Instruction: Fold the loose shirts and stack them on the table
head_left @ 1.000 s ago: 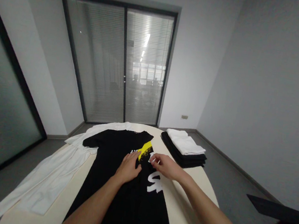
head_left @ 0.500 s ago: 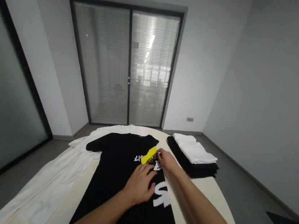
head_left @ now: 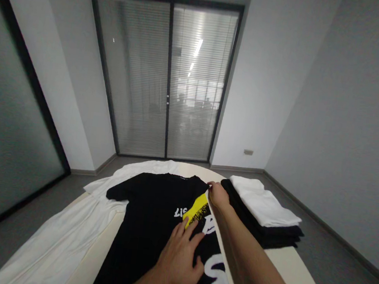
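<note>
A black T-shirt [head_left: 153, 211] with white letters and a yellow patch lies spread on the round cream table [head_left: 300, 280]. My left hand [head_left: 180, 260] rests flat on the shirt's middle, fingers apart, just below the yellow patch. My right hand [head_left: 216, 195] reaches to the shirt's far right shoulder and pinches the fabric edge there. The right forearm crosses the shirt's right side and hides part of the lettering.
White garments [head_left: 71, 229] lie spread under and left of the black shirt. A folded stack [head_left: 263, 215] of black clothes with a white one on top sits at the right. Glass doors with blinds stand beyond the table.
My right hand has moved from the middle of the shirt up to its far right shoulder. My left hand slid back toward me. The camera view shifted left and closer.
</note>
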The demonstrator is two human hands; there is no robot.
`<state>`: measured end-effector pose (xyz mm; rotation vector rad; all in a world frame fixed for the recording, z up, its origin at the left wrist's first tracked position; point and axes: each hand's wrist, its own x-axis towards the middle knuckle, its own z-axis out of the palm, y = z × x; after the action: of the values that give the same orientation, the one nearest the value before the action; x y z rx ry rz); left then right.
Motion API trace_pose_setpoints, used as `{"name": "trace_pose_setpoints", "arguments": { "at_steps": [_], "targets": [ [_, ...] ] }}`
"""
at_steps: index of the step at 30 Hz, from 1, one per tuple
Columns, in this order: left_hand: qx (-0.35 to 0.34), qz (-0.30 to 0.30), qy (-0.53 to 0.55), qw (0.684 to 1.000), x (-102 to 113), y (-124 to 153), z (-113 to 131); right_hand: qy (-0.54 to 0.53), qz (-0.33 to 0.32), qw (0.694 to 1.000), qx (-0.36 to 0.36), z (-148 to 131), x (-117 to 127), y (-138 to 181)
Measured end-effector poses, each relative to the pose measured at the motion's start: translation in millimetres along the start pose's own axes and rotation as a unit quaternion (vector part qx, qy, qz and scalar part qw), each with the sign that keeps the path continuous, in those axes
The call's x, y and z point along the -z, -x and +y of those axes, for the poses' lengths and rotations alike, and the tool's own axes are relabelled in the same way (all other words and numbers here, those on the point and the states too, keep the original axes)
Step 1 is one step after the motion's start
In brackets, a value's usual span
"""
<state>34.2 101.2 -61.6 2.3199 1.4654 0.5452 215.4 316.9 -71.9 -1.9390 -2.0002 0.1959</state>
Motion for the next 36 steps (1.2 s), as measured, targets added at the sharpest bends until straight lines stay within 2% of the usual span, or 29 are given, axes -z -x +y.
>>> {"name": "trace_pose_setpoints", "arguments": {
  "at_steps": [5, 10, 15, 19, 24, 29, 36],
  "targets": [
    [-0.007, -0.008, 0.027, 1.0, 2.6, -2.0, -0.7, 0.004, 0.001, 1.0, -0.003, -10.8, 5.5, -30.1],
    [-0.006, 0.009, 0.036, 0.999, 3.3, -3.1, -0.2, 0.012, 0.013, 1.0, 0.005, -36.0, 18.0, -56.1],
    [0.017, 0.014, 0.026, 0.999, -0.8, -3.2, -2.6, 0.012, -0.023, 0.998, 0.065, -55.2, 3.4, -58.2],
    [0.049, 0.034, 0.003, 0.998, -6.1, -4.4, -4.0, 0.03, -0.05, 0.995, 0.078, -51.8, -9.2, -45.8],
    [0.105, 0.071, -0.04, 0.991, -10.1, -6.0, -3.4, 0.056, -0.016, 0.998, 0.031, -41.7, -10.5, -30.0],
    [0.08, 0.069, -0.054, 0.993, -13.0, -7.4, -6.7, 0.036, 0.009, 0.999, -0.014, -38.1, -15.1, -25.1],
    [0.06, 0.105, -0.05, 0.991, -17.5, -6.2, -10.7, -0.055, 0.035, 0.998, 0.004, -27.1, -16.5, -30.2]
  ]
}}
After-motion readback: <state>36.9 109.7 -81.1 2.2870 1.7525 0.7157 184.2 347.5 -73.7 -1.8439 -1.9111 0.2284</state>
